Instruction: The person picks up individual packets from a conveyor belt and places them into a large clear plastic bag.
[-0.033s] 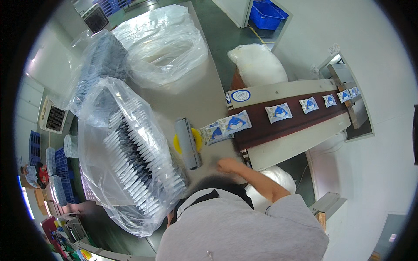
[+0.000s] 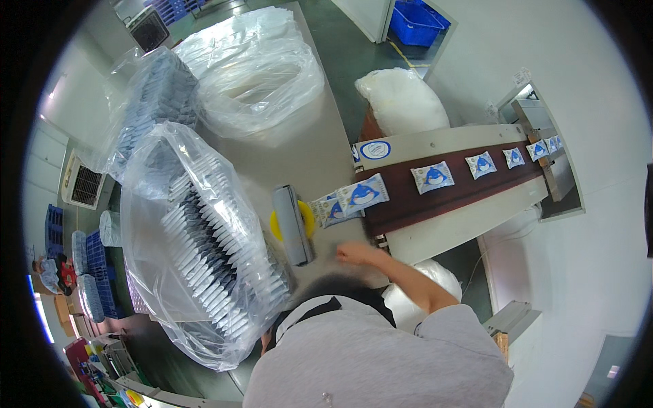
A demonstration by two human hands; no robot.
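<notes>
My right hand [image 2: 355, 253] is closed, with its fingers curled, over the near edge of the table [image 2: 292, 143]. Nothing shows sticking out of it. Just beyond it, two overlapping white-and-blue pillow packets [image 2: 362, 194] lie where the conveyor belt [image 2: 401, 200] meets the table. To the left of these stands a long grey block [image 2: 294, 224] with a yellow round part behind it. A clear plastic bag [image 2: 153, 272] filled with rows of packets [image 2: 211, 258] leans at my left. Only a sliver of skin shows by that bag; my left hand is hidden.
Several spaced packets [image 2: 433, 177] ride the belt from a wall opening at right. A second filled bag [image 2: 153, 102] and a stack of empty clear bags [image 2: 258, 75] occupy the table's far left. White bundles [image 2: 401, 102] flank the conveyor. Another person [image 2: 51, 273] is far left.
The packets on the belt have shifted slightly left, toward the table. My right hand has moved a little left and up. The bags have stayed in place.
</notes>
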